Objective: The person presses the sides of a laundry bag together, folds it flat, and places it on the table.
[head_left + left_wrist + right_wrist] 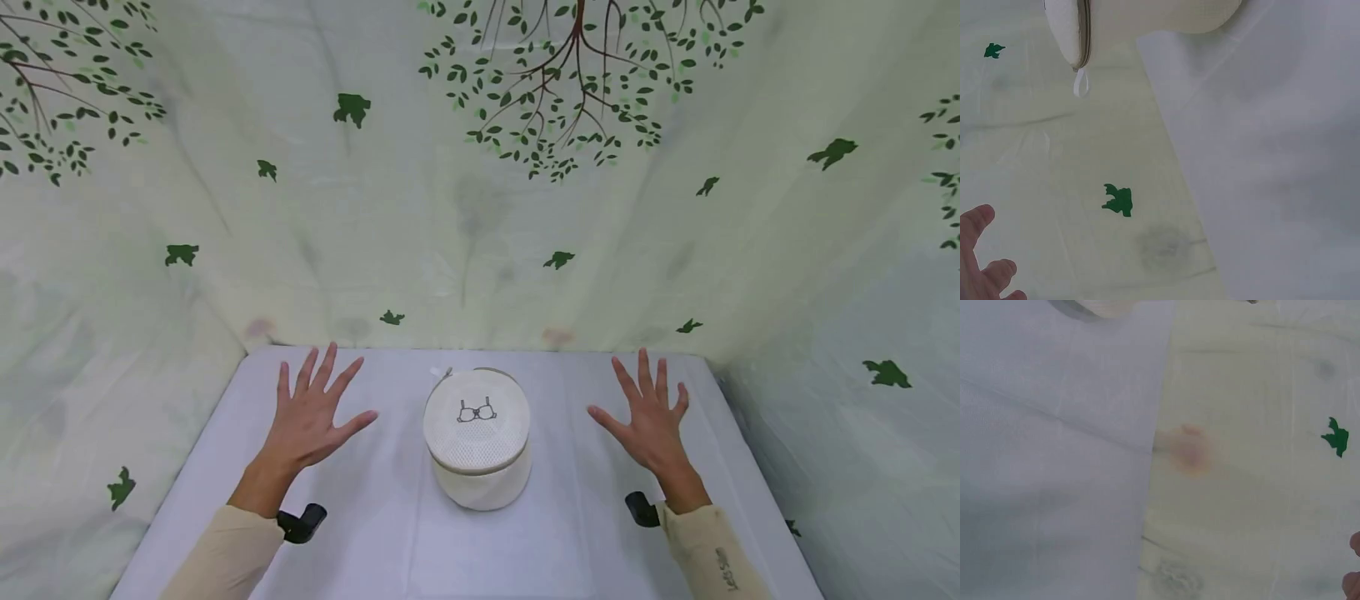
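A round white bra wash bag (480, 487) stands in the middle of the table, its mesh lid marked with a small bra drawing. A zipper (1084, 37) runs round the lid's edge and looks closed; a white pull loop (1081, 83) hangs from it in the left wrist view. Left of the bag, my left hand (306, 421) is spread with fingers straight, holding nothing. On the other side my right hand (651, 425) is spread the same way, apart from the bag. Only fingertips (1352, 584) of the right hand show in the right wrist view.
The table (375, 533) is covered with a white cloth. A pale curtain (465, 217) printed with branches and green leaves stands behind it and along both sides. A black wrist camera (302, 523) sits on the left wrist, another black camera (642, 509) on the right.
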`<state>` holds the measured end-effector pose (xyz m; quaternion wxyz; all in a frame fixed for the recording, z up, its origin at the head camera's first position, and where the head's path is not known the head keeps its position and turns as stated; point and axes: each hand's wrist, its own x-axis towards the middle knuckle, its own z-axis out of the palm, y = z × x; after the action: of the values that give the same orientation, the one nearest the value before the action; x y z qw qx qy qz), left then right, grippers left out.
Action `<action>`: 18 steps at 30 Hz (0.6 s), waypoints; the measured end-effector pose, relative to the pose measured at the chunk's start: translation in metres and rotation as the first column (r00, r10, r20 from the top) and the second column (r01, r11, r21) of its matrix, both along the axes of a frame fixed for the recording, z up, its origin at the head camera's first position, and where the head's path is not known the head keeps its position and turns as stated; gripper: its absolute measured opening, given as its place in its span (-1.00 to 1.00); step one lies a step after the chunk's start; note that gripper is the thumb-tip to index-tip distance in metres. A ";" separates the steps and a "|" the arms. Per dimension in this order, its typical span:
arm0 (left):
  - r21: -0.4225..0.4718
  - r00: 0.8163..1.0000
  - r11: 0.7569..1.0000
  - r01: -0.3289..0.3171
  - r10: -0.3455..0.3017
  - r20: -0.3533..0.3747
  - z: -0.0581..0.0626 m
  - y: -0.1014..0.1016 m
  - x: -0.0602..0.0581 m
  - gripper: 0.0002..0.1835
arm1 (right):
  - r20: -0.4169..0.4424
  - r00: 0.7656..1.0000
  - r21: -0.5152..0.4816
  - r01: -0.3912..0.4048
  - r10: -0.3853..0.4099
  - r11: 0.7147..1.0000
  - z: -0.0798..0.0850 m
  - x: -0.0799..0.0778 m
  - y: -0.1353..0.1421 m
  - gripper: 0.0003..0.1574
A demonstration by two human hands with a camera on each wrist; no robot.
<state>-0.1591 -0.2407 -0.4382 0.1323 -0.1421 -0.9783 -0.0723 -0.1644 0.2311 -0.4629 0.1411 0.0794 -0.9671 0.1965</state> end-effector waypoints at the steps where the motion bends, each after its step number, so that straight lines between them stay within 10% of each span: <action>1: 0.017 1.000 1.000 0.002 -0.002 -0.004 -0.001 0.000 -0.001 -0.12 | -0.004 1.000 -0.014 -0.001 0.000 1.000 -0.001 0.000 0.000 0.06; 9: 0.225 0.999 0.974 -0.003 -0.007 0.044 -0.014 0.009 -0.003 -0.19 | -0.030 1.000 -0.170 0.004 -0.009 0.986 -0.010 -0.005 -0.007 0.03; 18: 0.506 0.978 0.861 -0.057 -0.053 0.200 -0.030 0.025 -0.004 -0.22 | -0.015 0.999 -0.394 -0.054 0.052 0.917 -0.022 -0.004 -0.027 -0.03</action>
<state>-0.1628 -0.2160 -0.4683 0.0628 -0.0929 -0.9329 -0.3421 -0.1684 0.2045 -0.4851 0.1507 0.0759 -0.9048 0.3909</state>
